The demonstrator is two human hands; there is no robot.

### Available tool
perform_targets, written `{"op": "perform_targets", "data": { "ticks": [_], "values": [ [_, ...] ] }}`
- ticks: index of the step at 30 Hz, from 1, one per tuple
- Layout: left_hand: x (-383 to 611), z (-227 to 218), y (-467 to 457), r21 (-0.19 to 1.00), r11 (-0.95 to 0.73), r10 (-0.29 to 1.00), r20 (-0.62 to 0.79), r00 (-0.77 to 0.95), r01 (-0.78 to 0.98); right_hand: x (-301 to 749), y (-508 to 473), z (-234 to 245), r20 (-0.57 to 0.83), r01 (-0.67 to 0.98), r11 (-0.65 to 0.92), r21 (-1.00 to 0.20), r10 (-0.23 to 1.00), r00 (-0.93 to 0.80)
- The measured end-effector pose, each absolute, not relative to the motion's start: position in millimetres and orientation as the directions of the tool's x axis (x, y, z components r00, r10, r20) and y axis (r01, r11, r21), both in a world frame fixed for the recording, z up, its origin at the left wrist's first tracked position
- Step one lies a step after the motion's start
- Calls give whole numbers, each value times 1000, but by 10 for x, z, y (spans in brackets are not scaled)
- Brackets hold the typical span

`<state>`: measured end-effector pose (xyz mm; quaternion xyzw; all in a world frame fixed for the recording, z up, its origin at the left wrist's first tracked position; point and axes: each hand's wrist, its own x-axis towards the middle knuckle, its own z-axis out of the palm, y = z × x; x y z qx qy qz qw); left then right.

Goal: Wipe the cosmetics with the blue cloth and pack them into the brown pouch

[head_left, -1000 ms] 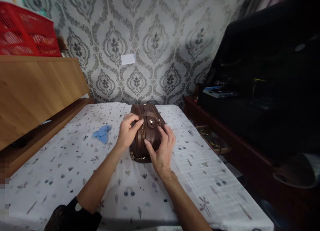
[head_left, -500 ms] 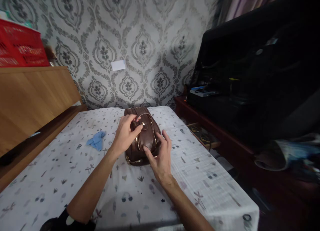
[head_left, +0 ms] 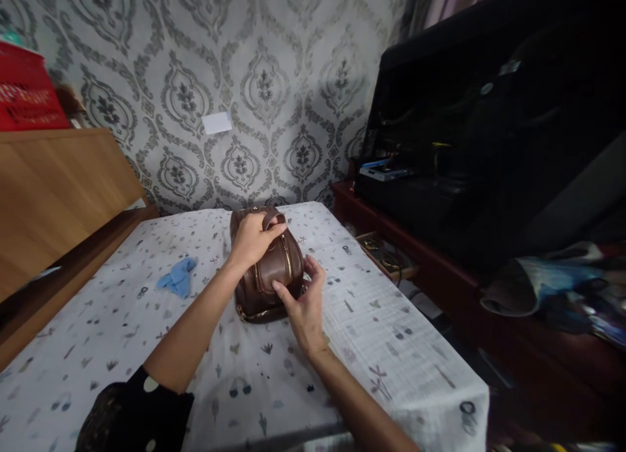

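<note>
A small brown leather bag (head_left: 267,276) with gold zips stands on the table's patterned white cloth (head_left: 147,334). My left hand (head_left: 254,238) lies over its top, fingers curled round the brown handle. My right hand (head_left: 302,302) presses against the bag's near right side, thumb on the front and fingers round the end. The bag's far side is hidden behind my hands.
A crumpled blue cloth (head_left: 177,277) lies left of the bag. A wooden cabinet (head_left: 53,197) with a red crate (head_left: 27,90) on top stands at the left. At the right are a dark red bench (head_left: 415,256), black bags (head_left: 489,145) and an open drawer (head_left: 386,253).
My left hand left the zip pull and closed over the bag's handle. The bag turned so its zipped side faces right. The camera swung to the right.
</note>
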<state>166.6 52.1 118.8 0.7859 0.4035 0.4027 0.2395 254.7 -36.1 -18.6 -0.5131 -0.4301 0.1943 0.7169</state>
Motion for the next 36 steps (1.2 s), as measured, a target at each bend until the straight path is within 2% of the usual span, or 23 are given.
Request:
{"op": "perform_targets", "data": {
  "ticks": [5, 9, 11, 13, 17, 21, 27, 36],
  "values": [
    [1664, 1173, 509, 749, -551, 830, 441, 342, 369, 2577, -296, -202, 371, 120, 370, -921, 741, 559],
    [1649, 1229, 384, 693, -605, 785, 435, 441, 393, 2622, -225, -253, 311, 32, 352, -935, 776, 549],
    [1648, 1223, 313, 604, -670, 737, 476, 480, 431, 2641, -195, -281, 307, 18, 351, -936, 791, 530],
    [1657, 1179, 239, 462, -711, 700, 537, 471, 529, 2654, -180, -302, 335, 55, 362, -931, 784, 523],
    [1680, 1039, 90, 154, -653, 653, 610, 448, 741, 2670, -209, -295, 393, 98, 399, -911, 775, 495],
    [1679, 946, 14, -38, -609, 591, 644, 486, 792, 2733, -280, -201, 388, 62, 407, -911, 799, 459],
    [1700, 902, 39, -167, -584, 524, 670, 526, 795, 2852, -322, -76, 324, -43, 374, -927, 851, 413],
    [1684, 923, 49, -291, -573, 499, 617, 608, 766, 2810, -316, -132, 367, 111, 362, -925, 785, 499]
  ]
}}
